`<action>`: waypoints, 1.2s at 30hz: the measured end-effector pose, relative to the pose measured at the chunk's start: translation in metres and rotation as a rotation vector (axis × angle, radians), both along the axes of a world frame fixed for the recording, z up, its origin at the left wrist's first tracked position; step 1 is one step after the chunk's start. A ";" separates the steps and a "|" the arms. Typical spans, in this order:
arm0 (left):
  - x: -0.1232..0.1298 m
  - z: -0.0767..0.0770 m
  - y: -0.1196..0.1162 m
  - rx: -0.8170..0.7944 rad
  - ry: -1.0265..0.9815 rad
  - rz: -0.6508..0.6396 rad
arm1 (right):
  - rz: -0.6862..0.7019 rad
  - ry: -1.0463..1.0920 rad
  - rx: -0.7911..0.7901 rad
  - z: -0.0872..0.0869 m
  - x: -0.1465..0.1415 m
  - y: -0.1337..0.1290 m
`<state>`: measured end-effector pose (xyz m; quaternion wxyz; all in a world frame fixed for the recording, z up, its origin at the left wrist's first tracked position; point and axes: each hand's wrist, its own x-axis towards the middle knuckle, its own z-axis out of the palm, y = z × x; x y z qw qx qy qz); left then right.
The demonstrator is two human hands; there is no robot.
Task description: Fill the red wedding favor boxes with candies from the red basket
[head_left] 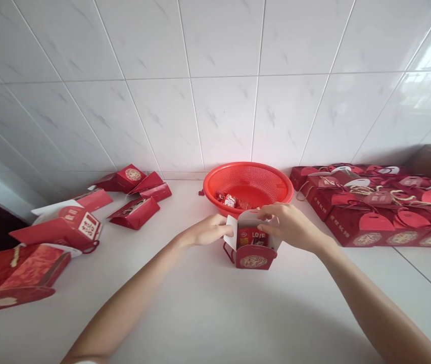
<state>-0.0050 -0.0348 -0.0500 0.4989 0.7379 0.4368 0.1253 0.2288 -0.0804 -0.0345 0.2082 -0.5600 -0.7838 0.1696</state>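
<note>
A small red gift box (256,259) stands upright and open at the top on the white counter, in front of a red plastic basket (248,174). Inside it shows a red packet (253,236) printed "LOVE". My left hand (210,230) pinches the white inner flap on the box's left side. Over the right and back edge, my right hand (285,224) has its fingers curled at the flaps, thumb near the opening. A red cord hangs at the box's left side. Wrapped sweets (230,200) lie at the basket's left.
Several unfolded or partly folded red boxes (134,212) lie on the counter (185,303) at the left. Rows of closed red boxes (369,222) with cords fill the right side. A tiled wall (223,121) rises behind.
</note>
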 end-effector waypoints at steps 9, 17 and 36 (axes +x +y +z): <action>-0.014 0.018 0.005 -0.031 0.010 -0.076 | 0.115 -0.117 -0.165 0.009 0.022 -0.005; -0.029 0.025 0.003 0.102 0.138 -0.069 | 0.155 -0.042 -0.270 0.001 0.021 -0.003; -0.017 0.027 -0.023 0.197 0.285 -0.180 | 0.300 0.016 -0.352 0.006 0.028 0.001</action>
